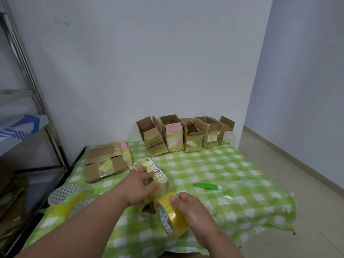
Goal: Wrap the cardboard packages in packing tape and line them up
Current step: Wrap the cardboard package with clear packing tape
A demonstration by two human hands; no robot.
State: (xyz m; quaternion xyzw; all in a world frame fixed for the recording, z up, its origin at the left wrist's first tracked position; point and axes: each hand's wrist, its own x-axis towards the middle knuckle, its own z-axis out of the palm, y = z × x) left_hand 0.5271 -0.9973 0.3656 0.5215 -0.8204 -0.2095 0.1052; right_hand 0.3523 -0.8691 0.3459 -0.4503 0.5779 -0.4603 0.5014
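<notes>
Left hand (142, 183) lies flat on the small tape-wrapped cardboard package with a printed label (154, 174), fingers (150, 180) straight, pressing it down on the green-and-white checked worktop (232, 174); nothing curled round it. Right hand (188, 205) grips the yellow-tinted roll of clear packing tape (171, 214), thumb over the outer band, fingers through the core. Key relation: roll sits just beside the package's near end, at 5 o'clock from it; the package's long axis runs 11 to 5 o'clock, so it points straight at the roll. Right hand is the nearer for pulling tape; left serves as the anchor. Whether a strip already joins roll to package is hard to tell, though a glossy stretch shows between them. Around: two spare tape rolls with triangle-patterned cores (71, 199) at 8 o'clock, near the left forearm; flattened cardboard bundle (104, 164) at 10 o'clock, just beside the package; row of open-topped cardboard boxes (184, 135) against the wall at 12 to 1 o'clock, well apart; green utility knife (207, 186) at 3 o'clock, clear of the tape path. Judgement: nothing blocks a wrap along the axis; the bundle crowds the far end.
</notes>
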